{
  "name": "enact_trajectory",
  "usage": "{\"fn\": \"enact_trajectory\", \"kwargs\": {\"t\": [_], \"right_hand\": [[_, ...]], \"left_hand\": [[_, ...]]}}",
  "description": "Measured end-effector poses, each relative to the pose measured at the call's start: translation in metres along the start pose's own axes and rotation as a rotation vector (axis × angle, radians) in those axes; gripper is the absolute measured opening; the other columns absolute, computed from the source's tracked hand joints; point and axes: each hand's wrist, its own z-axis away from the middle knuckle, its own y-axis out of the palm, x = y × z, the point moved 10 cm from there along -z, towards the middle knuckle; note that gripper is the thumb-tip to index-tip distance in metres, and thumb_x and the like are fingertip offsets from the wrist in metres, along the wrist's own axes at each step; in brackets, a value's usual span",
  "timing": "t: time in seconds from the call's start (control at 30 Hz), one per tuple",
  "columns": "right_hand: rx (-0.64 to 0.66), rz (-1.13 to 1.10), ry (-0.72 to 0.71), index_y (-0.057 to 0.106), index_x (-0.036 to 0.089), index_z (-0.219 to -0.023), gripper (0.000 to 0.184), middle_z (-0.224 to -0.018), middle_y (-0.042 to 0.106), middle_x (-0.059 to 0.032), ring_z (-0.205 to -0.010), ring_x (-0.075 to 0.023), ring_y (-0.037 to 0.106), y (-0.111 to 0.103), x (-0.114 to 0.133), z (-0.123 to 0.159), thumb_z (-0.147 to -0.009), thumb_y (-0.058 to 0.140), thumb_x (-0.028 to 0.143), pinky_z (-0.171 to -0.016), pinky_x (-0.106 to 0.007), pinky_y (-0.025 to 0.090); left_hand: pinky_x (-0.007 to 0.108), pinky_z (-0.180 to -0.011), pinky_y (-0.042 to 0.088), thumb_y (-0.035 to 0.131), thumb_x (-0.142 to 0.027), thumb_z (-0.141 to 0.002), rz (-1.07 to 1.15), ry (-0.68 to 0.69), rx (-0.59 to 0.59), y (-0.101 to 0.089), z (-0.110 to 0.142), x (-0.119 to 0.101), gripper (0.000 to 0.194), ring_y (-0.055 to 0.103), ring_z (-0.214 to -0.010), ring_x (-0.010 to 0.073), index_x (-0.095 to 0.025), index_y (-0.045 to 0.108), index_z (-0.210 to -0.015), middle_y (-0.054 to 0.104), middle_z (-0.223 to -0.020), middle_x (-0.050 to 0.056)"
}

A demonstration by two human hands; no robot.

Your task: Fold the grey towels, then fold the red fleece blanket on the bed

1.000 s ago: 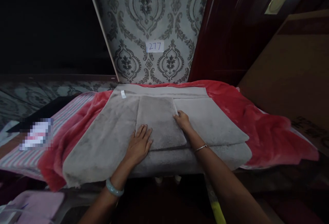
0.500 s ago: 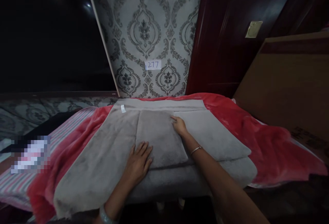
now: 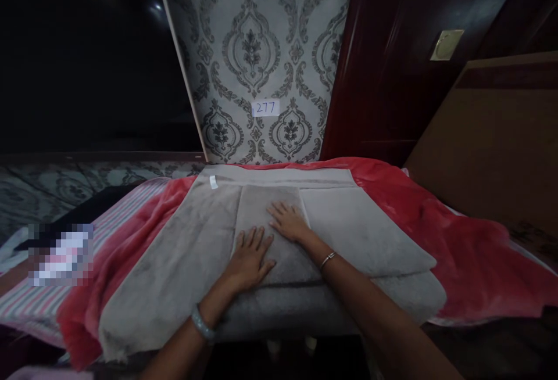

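A small folded grey towel (image 3: 264,208) lies on top of a larger grey towel (image 3: 174,252) spread over a red blanket (image 3: 462,240). My left hand (image 3: 250,255) rests flat on the folded towel's near left part, fingers spread. My right hand (image 3: 290,221) lies flat on its middle, fingers stretched toward the left. Both hands press on the towel and hold nothing. A white tag (image 3: 213,182) sits at the larger towel's far left corner.
Patterned wallpaper with a paper label reading 277 (image 3: 265,107) stands behind the surface. A dark red door (image 3: 392,66) is at the right, a brown board (image 3: 501,142) further right. A striped cloth (image 3: 26,298) lies at the left under the blanket.
My right hand has slid from the folded towel's right edge onto its middle. My left hand has moved from its left edge further onto it.
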Motion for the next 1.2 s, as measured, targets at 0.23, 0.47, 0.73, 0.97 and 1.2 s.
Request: {"fn": "enact_trajectory", "kwargs": {"t": [0.23, 0.47, 0.73, 0.97, 1.2], "right_hand": [[0.083, 0.014, -0.021, 0.034, 0.031, -0.158, 0.057, -0.167, 0.025, -0.0077, -0.153, -0.0328, 0.02, 0.02, -0.003, 0.008, -0.103, 0.036, 0.048, -0.12, -0.061, 0.016], [0.147, -0.054, -0.151, 0.029, 0.03, -0.159, 0.064, -0.167, 0.023, -0.0085, -0.155, -0.0316, 0.015, 0.021, 0.01, 0.016, -0.102, 0.039, 0.057, -0.121, -0.061, 0.013], [0.232, -0.089, -0.172, 0.027, 0.023, -0.16, 0.068, -0.168, 0.017, -0.0114, -0.156, -0.0319, 0.008, 0.019, 0.024, 0.043, -0.101, 0.045, 0.051, -0.123, -0.06, 0.008], [0.39, -0.405, -0.402, 0.024, 0.031, -0.161, 0.069, -0.166, 0.025, -0.0045, -0.156, -0.0226, 0.008, 0.003, 0.071, 0.138, -0.1, 0.049, 0.052, -0.127, -0.048, 0.003], [0.061, -0.447, -0.175, 0.046, 0.02, -0.152, 0.055, -0.155, 0.047, -0.0114, -0.146, -0.0251, 0.04, -0.033, -0.001, 0.036, -0.104, 0.039, 0.046, -0.121, -0.046, 0.03]], "left_hand": [[0.062, -0.12, 0.027, 0.051, -0.045, -0.097, 0.062, 0.035, 0.05, 0.012, 0.013, -0.004, 0.055, 0.035, -0.149, 0.0324, -0.025, 0.05, -0.149, 0.042, -0.159, 0.014], [0.047, -0.124, 0.025, 0.028, -0.036, -0.104, 0.277, 0.103, 0.036, -0.024, -0.057, 0.019, 0.051, 0.039, -0.147, 0.0182, -0.025, 0.046, -0.15, 0.046, -0.157, 0.006], [0.058, -0.123, 0.012, 0.028, -0.04, -0.104, 0.131, 0.048, 0.304, 0.029, -0.146, 0.055, 0.052, 0.022, -0.155, 0.0244, -0.028, 0.041, -0.153, 0.032, -0.165, 0.005], [0.066, -0.121, 0.015, 0.038, -0.045, -0.101, 0.086, 0.097, 0.216, 0.037, -0.149, 0.059, 0.056, 0.023, -0.154, 0.0325, -0.03, 0.039, -0.155, 0.03, -0.165, 0.007], [0.058, -0.124, 0.015, 0.042, -0.048, -0.099, 0.053, 0.078, 0.081, 0.032, -0.144, 0.059, 0.063, 0.027, -0.153, 0.03, -0.025, 0.034, -0.157, 0.026, -0.166, 0.012]]}}
